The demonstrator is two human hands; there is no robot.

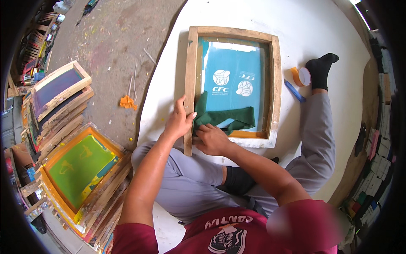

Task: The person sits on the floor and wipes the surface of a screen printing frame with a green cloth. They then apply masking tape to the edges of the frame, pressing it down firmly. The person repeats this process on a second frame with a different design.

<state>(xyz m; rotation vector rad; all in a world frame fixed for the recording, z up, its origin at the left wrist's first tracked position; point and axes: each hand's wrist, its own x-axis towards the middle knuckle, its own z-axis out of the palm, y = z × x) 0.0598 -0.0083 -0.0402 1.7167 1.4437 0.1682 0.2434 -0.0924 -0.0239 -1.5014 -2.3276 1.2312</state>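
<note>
A wooden screen-printing frame (191, 63) with teal mesh (230, 59) bearing white designs lies flat on a white board in front of me. My left hand (178, 120) grips the frame's left rail near its lower end. My right hand (211, 139) presses a dark green cloth (224, 116) onto the mesh at the frame's lower left inside corner. The cloth stretches rightward across the lower part of the mesh.
The white board (296, 25) rests on a dirty floor. A roll of orange tape (301, 76) and a blue marker (294, 91) lie right of the frame by my socked foot (321, 67). Stacks of wooden screens (80, 169) stand at my left. An orange scrap (127, 102) lies on the floor.
</note>
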